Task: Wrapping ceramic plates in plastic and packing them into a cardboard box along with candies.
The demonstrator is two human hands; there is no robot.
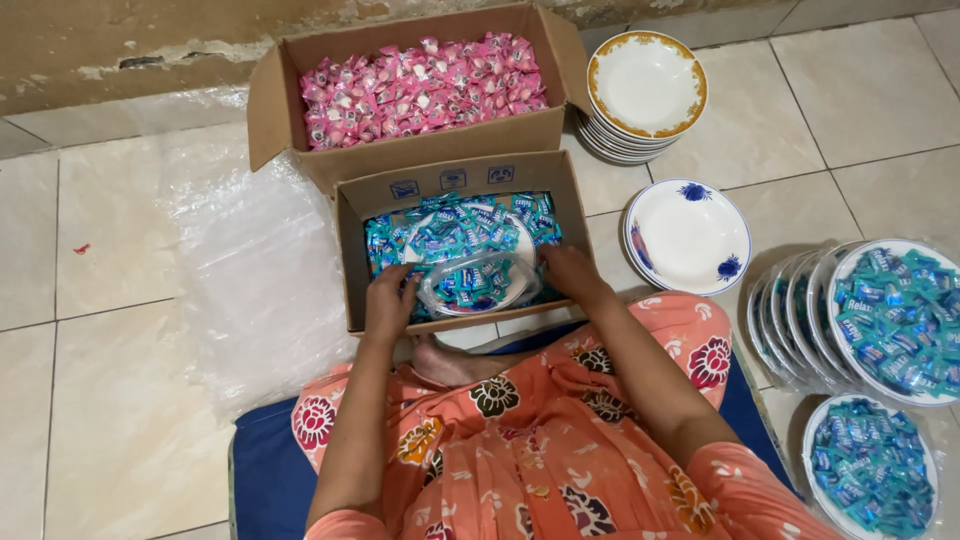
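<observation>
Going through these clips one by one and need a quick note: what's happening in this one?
A seated person has both hands in a cardboard box of blue-wrapped candies. The left hand and right hand grip opposite edges of a plate in a clear plastic bag, with candies heaped on it. Behind is a box of pink-wrapped candies. To the right are empty plates and candy-filled plates.

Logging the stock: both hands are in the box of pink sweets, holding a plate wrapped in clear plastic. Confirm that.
Not quite. The head view shows the left hand and right hand in the nearer box of blue sweets, not the pink one. They do hold a plastic-wrapped plate.
</observation>
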